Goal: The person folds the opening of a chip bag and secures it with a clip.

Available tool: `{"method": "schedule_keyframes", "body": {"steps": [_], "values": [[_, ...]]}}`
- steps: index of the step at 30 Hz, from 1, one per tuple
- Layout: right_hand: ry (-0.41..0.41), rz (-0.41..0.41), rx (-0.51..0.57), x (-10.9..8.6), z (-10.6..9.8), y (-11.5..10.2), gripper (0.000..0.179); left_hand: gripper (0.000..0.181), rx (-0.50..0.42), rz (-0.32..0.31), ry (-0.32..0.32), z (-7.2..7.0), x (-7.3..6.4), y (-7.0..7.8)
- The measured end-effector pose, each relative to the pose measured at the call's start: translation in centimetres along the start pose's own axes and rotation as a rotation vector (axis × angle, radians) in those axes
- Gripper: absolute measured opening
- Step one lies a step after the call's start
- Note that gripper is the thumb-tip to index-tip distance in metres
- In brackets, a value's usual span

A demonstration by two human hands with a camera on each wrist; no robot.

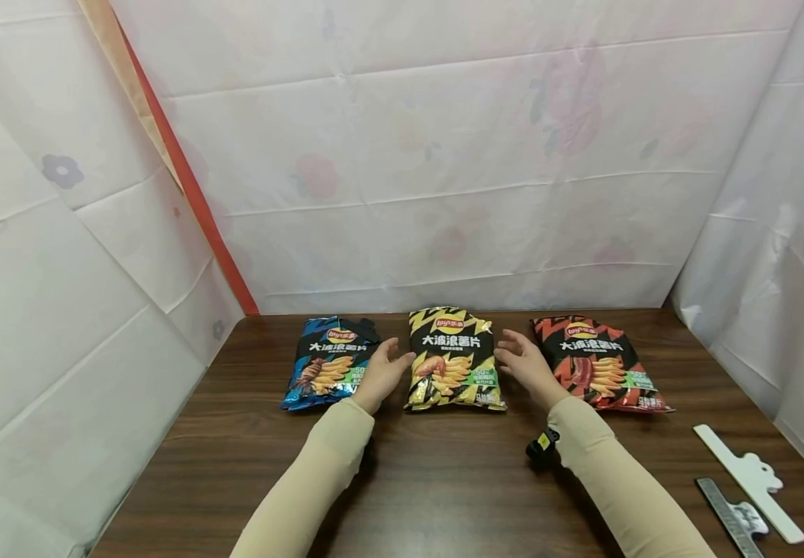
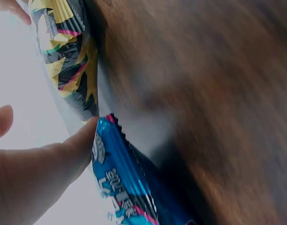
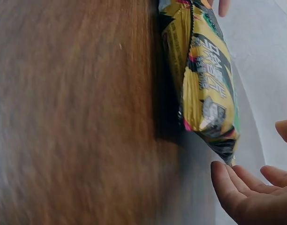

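Note:
Three chip bags lie in a row on the wooden table. The yellow-and-black chip bag (image 1: 452, 360) is in the middle, with my hands on either side of it. My left hand (image 1: 383, 373), fingers relaxed, is between that bag and the blue chip bag (image 1: 325, 368). In the left wrist view, its thumb and a finger (image 2: 64, 154) appear near the ends of both bags. My right hand (image 1: 529, 366) has loosely bent fingertips at the yellow bag's right edge; the right wrist view shows them close to its corner (image 3: 223, 145). Beyond that hand lies the red chip bag (image 1: 593, 364).
A long white clip (image 1: 750, 473) and a shorter grey clip (image 1: 731, 515) lie at the table's right front. White patterned sheeting (image 1: 444, 155) hangs behind the table (image 1: 444, 496) and along its sides. A red strip (image 1: 193, 186) runs down the back left corner.

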State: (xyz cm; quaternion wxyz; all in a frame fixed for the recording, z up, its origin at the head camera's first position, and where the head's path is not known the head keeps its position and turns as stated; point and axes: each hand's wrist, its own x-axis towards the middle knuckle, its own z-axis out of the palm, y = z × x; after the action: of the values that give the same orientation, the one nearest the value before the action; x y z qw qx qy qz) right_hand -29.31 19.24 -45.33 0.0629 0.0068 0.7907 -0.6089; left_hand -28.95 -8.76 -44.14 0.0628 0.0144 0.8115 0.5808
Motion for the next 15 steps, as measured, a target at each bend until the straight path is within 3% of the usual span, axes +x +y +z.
{"method": "schedule_keyframes", "body": {"steps": [8, 15], "values": [[-0.036, 0.058, 0.088, 0.33, 0.60, 0.54, 0.062, 0.071, 0.041, -0.088, -0.044, 0.44, 0.52, 0.22], [-0.052, 0.081, 0.128, 0.15, 1.07, 0.43, 0.065, 0.070, -0.070, -0.122, -0.092, 0.66, 0.87, -0.09]]}}
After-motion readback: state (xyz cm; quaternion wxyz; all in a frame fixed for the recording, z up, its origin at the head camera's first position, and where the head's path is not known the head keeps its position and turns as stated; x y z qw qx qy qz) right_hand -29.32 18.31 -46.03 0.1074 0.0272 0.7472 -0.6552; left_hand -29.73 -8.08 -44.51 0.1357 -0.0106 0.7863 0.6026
